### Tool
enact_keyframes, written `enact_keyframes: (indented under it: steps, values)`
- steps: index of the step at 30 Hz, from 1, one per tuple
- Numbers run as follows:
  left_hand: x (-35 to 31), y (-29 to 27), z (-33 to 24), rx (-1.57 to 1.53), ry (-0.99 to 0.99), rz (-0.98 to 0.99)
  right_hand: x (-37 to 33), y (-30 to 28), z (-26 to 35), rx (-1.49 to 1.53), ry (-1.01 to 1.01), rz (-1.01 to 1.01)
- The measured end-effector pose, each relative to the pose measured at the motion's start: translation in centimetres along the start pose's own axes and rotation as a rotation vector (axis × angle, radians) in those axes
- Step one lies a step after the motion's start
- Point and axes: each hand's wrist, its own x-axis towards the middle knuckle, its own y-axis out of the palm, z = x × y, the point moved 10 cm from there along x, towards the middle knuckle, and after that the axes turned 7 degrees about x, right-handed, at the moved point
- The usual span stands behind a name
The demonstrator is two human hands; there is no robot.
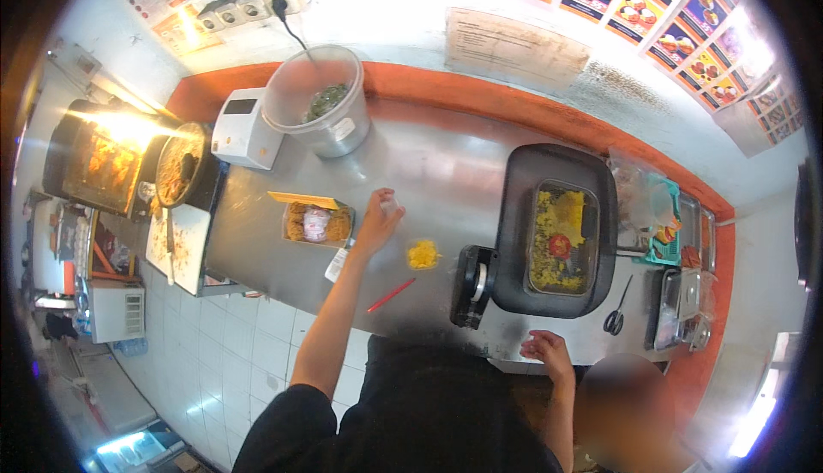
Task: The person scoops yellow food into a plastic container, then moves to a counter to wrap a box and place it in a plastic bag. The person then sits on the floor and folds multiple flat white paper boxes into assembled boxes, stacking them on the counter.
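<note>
My left hand [377,222] reaches over the steel counter, fingers apart and loosely bent, with nothing I can make out held in them. Beside it on the left sits a yellow-lidded food box [285,231] with brown fried pieces [339,222] and a round white-wrapped item [315,224]. A white slip of paper [337,265] lies at the box's near corner. My right hand [549,354] hovers by the counter's near edge, fingers half curled and apart, with nothing visible in it. A small yellow heap [423,254] and a red stick-like item [391,295] lie between the hands.
A black electric pan [509,207] holds a tray of yellow food [549,280]. Black scissors [614,322] lie right of it. At the back left stand a clear bucket [339,137] and a white machine [244,154]. A wok [195,186] is farther left. A blurred patch covers the lower right.
</note>
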Motion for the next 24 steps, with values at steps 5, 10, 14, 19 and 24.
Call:
enact_keyframes:
  steps: [5, 10, 14, 19, 24]
  values:
    - [-7.5, 3.1, -4.1, -0.941, -0.171, 0.201, -5.7, 10.9, 11.8, -0.146, -0.040, 0.421]
    - [-10.6, 5.6, -9.3, -0.757, 0.011, 0.400, 0.9, 23.7, 15.9, -0.214, -0.258, 0.401]
    - [-10.2, 7.8, -5.3, -0.297, 0.148, 0.413, 6.6, 29.9, 14.3, -0.067, -0.218, 0.366]
    - [-9.9, 7.6, -5.9, -0.268, 0.052, 0.333, 9.8, 28.7, 12.8, -0.108, -0.187, 0.181]
    - [-9.3, 3.0, -6.9, 0.234, 0.100, 0.221, 12.7, 25.2, 13.5, 0.132, -0.266, -0.061]
